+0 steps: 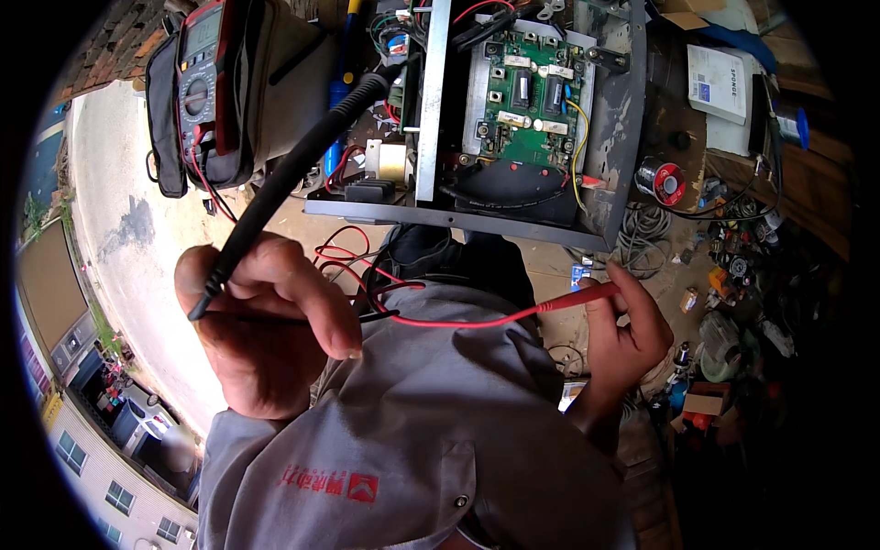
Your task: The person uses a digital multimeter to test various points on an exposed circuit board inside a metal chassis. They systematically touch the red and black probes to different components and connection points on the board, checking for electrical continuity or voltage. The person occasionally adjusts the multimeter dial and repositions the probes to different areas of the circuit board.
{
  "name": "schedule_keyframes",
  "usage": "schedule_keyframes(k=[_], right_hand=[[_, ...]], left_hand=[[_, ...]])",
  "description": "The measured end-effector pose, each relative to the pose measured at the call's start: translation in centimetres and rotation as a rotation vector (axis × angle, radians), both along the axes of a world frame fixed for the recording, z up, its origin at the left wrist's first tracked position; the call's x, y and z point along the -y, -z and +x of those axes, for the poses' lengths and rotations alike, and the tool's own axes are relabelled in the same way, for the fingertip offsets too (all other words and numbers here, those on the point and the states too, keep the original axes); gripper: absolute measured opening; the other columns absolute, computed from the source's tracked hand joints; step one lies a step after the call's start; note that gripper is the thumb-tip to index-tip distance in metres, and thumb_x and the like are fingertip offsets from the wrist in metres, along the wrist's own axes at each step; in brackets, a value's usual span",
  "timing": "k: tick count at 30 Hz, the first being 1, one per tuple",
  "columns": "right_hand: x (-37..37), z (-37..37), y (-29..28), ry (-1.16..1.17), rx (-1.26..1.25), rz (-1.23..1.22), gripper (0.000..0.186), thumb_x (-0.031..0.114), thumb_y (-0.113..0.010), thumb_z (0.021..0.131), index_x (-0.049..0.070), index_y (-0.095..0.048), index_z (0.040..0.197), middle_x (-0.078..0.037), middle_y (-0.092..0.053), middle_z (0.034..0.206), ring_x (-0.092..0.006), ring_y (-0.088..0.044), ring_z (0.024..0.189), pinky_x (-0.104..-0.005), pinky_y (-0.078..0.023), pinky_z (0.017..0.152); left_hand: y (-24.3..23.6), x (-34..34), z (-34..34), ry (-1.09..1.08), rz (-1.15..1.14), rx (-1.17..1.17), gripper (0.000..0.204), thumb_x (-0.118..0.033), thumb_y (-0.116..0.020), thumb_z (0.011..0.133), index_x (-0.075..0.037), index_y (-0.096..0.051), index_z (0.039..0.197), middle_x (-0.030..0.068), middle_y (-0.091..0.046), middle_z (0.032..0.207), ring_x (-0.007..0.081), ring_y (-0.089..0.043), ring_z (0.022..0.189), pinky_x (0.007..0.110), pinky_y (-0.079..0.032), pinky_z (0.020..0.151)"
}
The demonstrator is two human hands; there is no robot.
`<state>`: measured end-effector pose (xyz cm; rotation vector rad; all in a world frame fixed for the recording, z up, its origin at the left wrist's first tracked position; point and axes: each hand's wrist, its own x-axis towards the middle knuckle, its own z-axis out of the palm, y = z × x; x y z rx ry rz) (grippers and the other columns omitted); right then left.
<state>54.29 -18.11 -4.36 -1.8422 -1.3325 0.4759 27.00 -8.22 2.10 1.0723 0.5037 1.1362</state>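
Note:
My left hand (266,339) is closed round the lower end of a black test probe (284,179), which slants up and right, its far end overlapping the open metal case (394,214) in view. Whether that end touches anything there, I cannot tell. Pinched between the fingers of my right hand (632,335) is a red test probe (582,296), held below the case's right corner. Its red lead (449,323) sags across my grey shirt front. A multimeter (197,92) with a dial rests in a black pouch at upper left. Inside the case sits a green circuit board (527,145).
A solder spool (662,181) and a white box (717,84) lie right of the case. Coiled grey cable (644,236) rests on the floor below. Loose parts and tools clutter the right side. Blue-handled screwdrivers (335,96) stand near the case's left side.

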Motion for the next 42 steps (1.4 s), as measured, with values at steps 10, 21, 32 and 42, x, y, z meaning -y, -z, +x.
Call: schedule_keyframes(k=[10, 21, 32, 42], right_hand=[[-0.5, -0.1, -1.5, -0.128, 0.024, 0.061, 0.038, -0.001, -0.086, 0.061, 0.003, -0.074, 0.098, -0.003, -0.057, 0.069, -0.0147, -0.05, 0.057, -0.0272, -0.039, 0.048], [-2.1, -0.8, -2.9, -0.711, -0.135, 0.224, 0.029, 0.02, -0.076, 0.081, 0.001, -0.058, 0.094, -0.026, -0.059, 0.126, -0.0354, -0.063, 0.095, -0.0456, -0.048, 0.085], [-1.5, -1.4, -3.1, -0.704, -0.032, 0.415, 0.041, 0.014, -0.078, 0.074, -0.001, -0.063, 0.109, -0.016, -0.066, 0.109, -0.0242, -0.063, 0.074, -0.0343, -0.05, 0.062], [-1.6, -0.9, -4.6, -0.591, -0.34, -0.056, 0.019, 0.012, -0.073, 0.086, -0.001, -0.06, 0.093, -0.01, -0.063, 0.073, -0.0185, -0.058, 0.057, -0.0298, -0.047, 0.053]], left_hand=[[-0.1, 1.4, 0.1, -0.202, -0.117, -0.03, 0.054, -0.032, -0.042, 0.105, -0.002, -0.028, 0.148, 0.0319, -0.048, 0.136, 0.0293, -0.066, 0.086, 0.036, -0.057, 0.07], [-2.3, 1.2, 3.6, 0.59, -0.286, -0.561, 0.051, -0.037, -0.061, 0.096, 0.008, -0.063, 0.119, 0.0205, -0.067, 0.116, 0.0278, -0.067, 0.103, 0.034, -0.051, 0.087], [-3.4, 0.7, 3.8, 0.619, 0.119, -0.505, 0.06, -0.017, -0.088, 0.069, 0.011, -0.063, 0.115, 0.0251, -0.069, 0.106, 0.0332, -0.07, 0.097, 0.034, -0.054, 0.085], [-2.5, 0.7, 4.4, 0.079, 0.555, -0.839, 0.053, -0.031, -0.082, 0.078, 0.008, -0.065, 0.109, 0.0226, -0.064, 0.104, 0.0313, -0.066, 0.089, 0.037, -0.053, 0.074]])
